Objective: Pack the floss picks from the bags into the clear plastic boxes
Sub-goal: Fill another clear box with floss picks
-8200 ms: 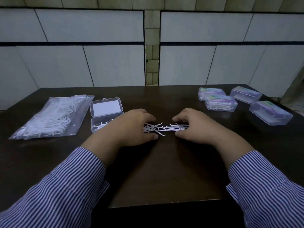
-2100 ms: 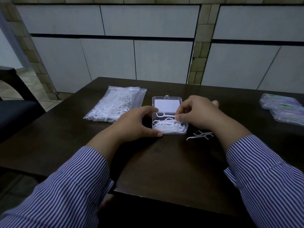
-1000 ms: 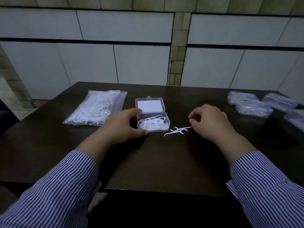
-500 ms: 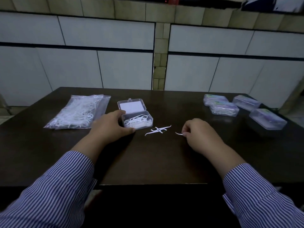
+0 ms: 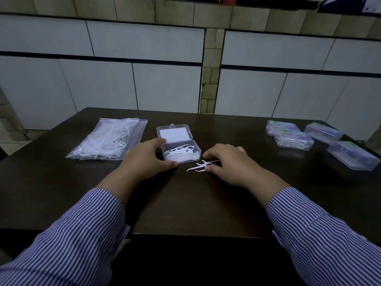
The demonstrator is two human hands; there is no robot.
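A: Right hand (image 5: 231,164) first. Pose?

B: Palm down, low over the dark wooden table (image 5: 185,203), fingers curled in. Thumb and forefinger are pinched on a few loose white plastic floss picks (image 5: 201,166) lying on the wood just right of the open box. Pointed tails stick out to the left, past the fingertips. Wrist straight, forearm coming in from the lower right in a blue-and-white striped sleeve (image 5: 321,240).

A: Left hand (image 5: 147,158)?

B: Cupped around the left end of the small clear plastic box (image 5: 181,153). Thumb along the near corner, forefinger up on the far edge by the hinge. It grips the box, which sits flat on the table. Same striped cuff, forearm angled in from the lower left.

A: Box contents?

B: A tangle of white picks, roughly filling the tray. The hinged lid (image 5: 175,134) is thrown back flat behind it, with a white label inside.

A: Further out?

B: On the left, near the left hand but apart from it, a clear zip bag of white floss picks (image 5: 109,141), lying flat and quite full. Far right, well apart from both hands, four closed clear boxes with purple labels (image 5: 294,139), clustered near the table's corner. Pale tiled wall (image 5: 144,79) behind the table.
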